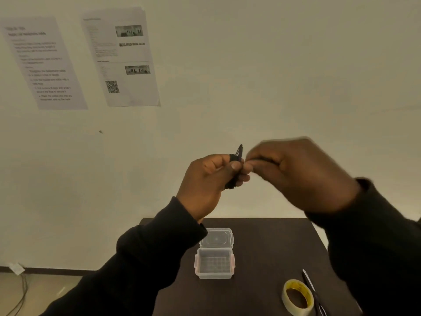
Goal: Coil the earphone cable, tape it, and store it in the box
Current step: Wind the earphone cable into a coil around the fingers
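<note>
— So where was the earphone cable just then?

— Up in the air, well above the table, in front of the pale wall. It was already a tight black bundle, standing nearly upright. The left hand had it: thumb pressed across the front of the bundle, the other fingers curled behind, so the coil sat pinched in that closed grip. A few loops poked out above the thumb and a short tail of loops showed below the fingers.

— And the other hand?

— The right hand was blurred, but its fingertips were drawn narrowly together and touching the bundle's right side, level with the left thumb. Whether it pinched a strand or only pressed against the coil, I couldn't tell.

— The box?

— The clear plastic box stood open on the dark table, below the hands, its lid lying flat just behind it. Nothing of the cable was in it. Off to the right, near the table's front edge, lay a roll of tape, with scissors right beside it, partly behind the right sleeve. Both sleeves were black.
</note>
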